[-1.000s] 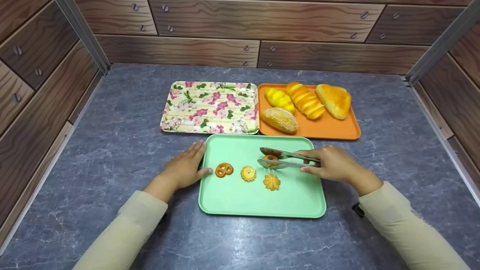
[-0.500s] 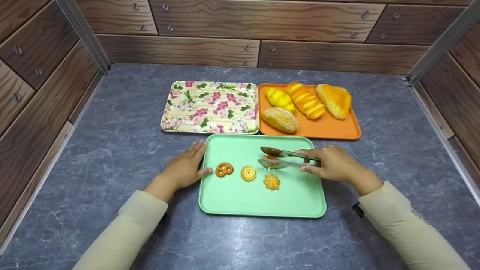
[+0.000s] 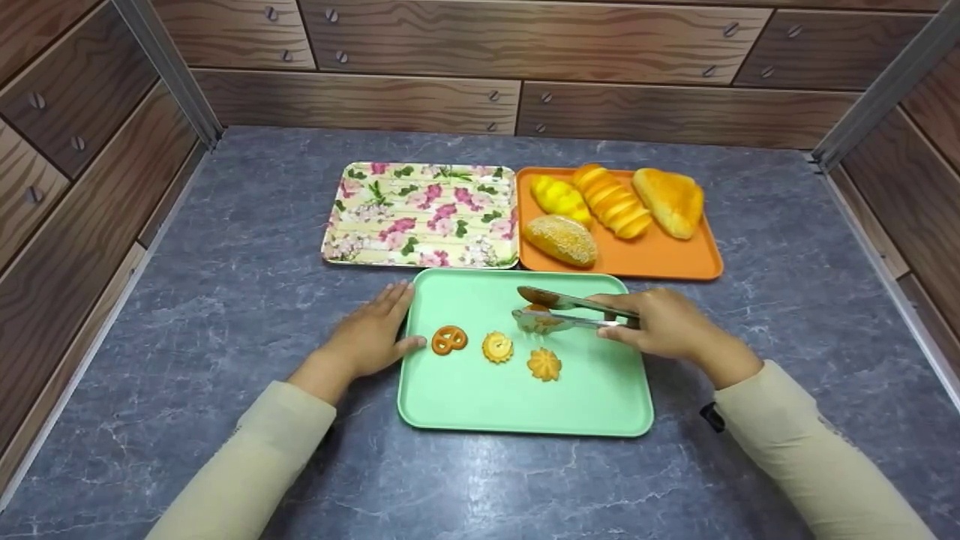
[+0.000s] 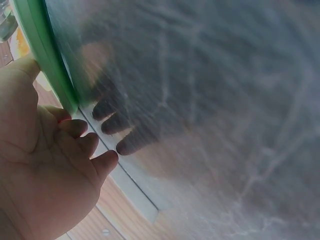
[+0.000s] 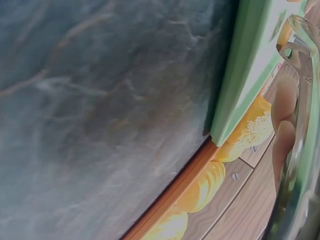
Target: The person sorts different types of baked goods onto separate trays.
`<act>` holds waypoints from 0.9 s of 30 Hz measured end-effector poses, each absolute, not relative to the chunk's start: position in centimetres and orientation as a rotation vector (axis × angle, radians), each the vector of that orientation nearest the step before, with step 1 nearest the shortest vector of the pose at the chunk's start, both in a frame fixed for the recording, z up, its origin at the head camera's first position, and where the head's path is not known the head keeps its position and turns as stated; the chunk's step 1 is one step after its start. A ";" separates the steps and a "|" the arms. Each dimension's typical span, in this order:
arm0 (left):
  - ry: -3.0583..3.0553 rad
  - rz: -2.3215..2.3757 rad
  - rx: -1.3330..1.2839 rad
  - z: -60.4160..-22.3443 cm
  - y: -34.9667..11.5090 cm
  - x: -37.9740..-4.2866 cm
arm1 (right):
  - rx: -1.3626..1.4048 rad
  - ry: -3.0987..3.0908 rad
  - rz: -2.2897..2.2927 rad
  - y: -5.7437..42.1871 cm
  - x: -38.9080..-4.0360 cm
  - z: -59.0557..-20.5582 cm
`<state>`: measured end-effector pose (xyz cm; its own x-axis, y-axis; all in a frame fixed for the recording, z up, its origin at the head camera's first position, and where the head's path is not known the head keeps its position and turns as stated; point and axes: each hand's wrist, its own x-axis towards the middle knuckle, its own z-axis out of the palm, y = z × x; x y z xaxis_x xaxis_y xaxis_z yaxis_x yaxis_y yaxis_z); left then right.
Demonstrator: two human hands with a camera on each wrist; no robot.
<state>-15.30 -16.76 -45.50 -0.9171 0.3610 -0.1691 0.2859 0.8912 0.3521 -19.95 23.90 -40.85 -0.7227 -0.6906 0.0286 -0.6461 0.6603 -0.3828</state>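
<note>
My right hand (image 3: 667, 322) grips metal tongs (image 3: 541, 298) over the right half of a mint-green tray (image 3: 465, 405). Between the tong tips is a small brown baked piece (image 3: 537, 308), mostly hidden, its kind unclear. Against the tray's left edge rests my left hand (image 3: 364, 334), fingers extended and thumb on the rim; the left wrist view shows this hand (image 4: 55, 155) beside the green rim. On the tray lie a small pretzel (image 3: 450, 341), a round crimped cookie (image 3: 497, 347) and a flower-shaped cookie (image 3: 544, 364). The right wrist view shows the tongs (image 5: 304, 65) from close by.
Behind the green tray, a floral tray (image 3: 420, 214) stands at left. Touching it on the right, an orange tray (image 3: 660, 259) bears a sesame bun (image 3: 561, 240), a yellow bread (image 3: 559, 199), a ridged loaf (image 3: 611, 202) and a triangular bread (image 3: 670, 201). Wood-patterned walls enclose the grey tabletop.
The tongs, with the brown piece between their tips, have shifted slightly away from me and left, apparently lifting a little. My left hand and the three other pieces stay put.
</note>
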 end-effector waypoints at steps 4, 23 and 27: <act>2.828 0.475 0.483 -45.4 -16.8 -15.3 | -1.162 2.775 -0.598 23.4 -20.4 -40.5; 2.816 0.475 0.459 -45.3 -16.8 -15.2 | -0.942 2.913 -0.540 18.9 -23.0 -38.9; 2.815 0.481 0.457 -45.3 -16.8 -15.2 | -0.852 2.928 -0.514 17.9 -23.7 -38.8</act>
